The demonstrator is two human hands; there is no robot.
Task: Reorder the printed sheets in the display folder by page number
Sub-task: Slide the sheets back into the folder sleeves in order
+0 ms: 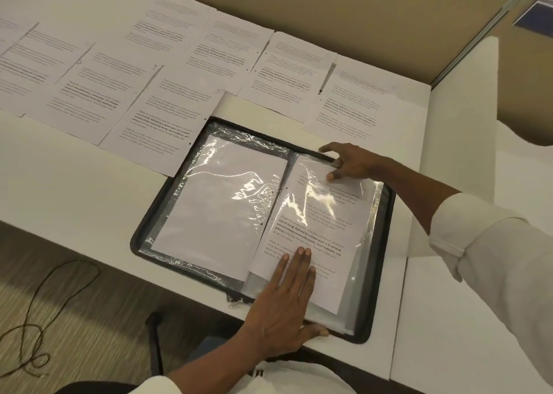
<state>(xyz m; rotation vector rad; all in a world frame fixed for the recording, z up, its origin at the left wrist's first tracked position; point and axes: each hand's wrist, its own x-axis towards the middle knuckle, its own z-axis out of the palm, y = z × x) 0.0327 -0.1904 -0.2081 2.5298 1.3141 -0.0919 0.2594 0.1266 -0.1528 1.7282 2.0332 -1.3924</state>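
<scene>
GRIP: left hand (287, 300) is pressing flat, fingers straight, on the printed sheet (311, 223) | right hand (350, 163) is pinching the clear sleeve (371, 214) at its top edge | SHEET: is lying tilted on the right page of the open display folder (386, 274) on the desk (89, 184)

Loose sheets (167, 106) behind open folder (386, 223)
</scene>
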